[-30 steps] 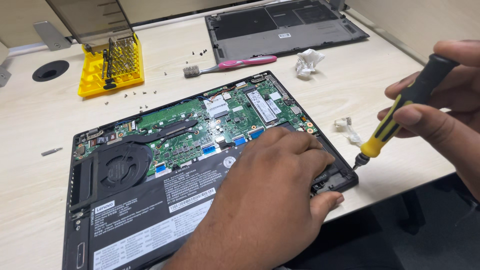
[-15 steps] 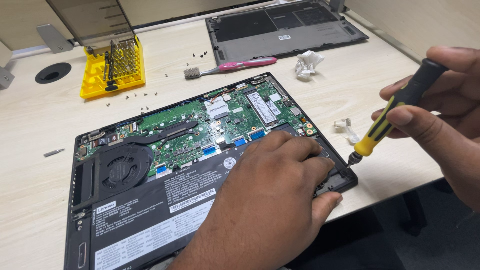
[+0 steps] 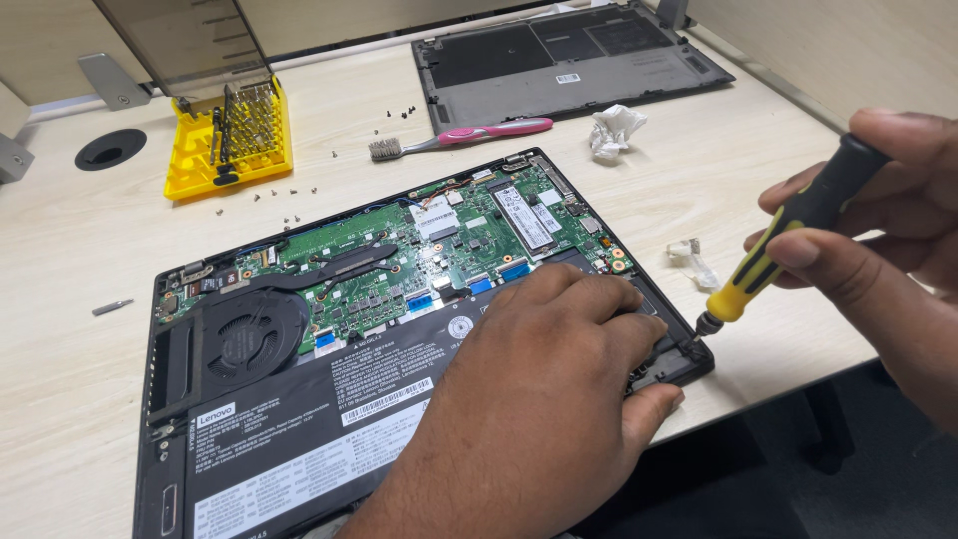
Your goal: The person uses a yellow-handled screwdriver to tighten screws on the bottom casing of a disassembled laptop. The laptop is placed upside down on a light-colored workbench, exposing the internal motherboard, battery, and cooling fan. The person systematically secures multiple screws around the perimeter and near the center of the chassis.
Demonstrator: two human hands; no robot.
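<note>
**Two hands on an opened laptop**

Two hands work at the desk [image 3: 80, 250]. Opened laptop [image 3: 329, 329] lies flat near the front edge, board and fan bare: stiff shell, fragile insides, best steadied on the black battery or rim. Left hand [image 3: 539, 399] presses flat on its right end, grasping nothing. Right hand [image 3: 878, 230] pinches a light yellow-black screwdriver [image 3: 788, 235], tip at the laptop's right corner; grippy handle. Loose screws [image 3: 289, 205] are tiny, roll easily.
</note>
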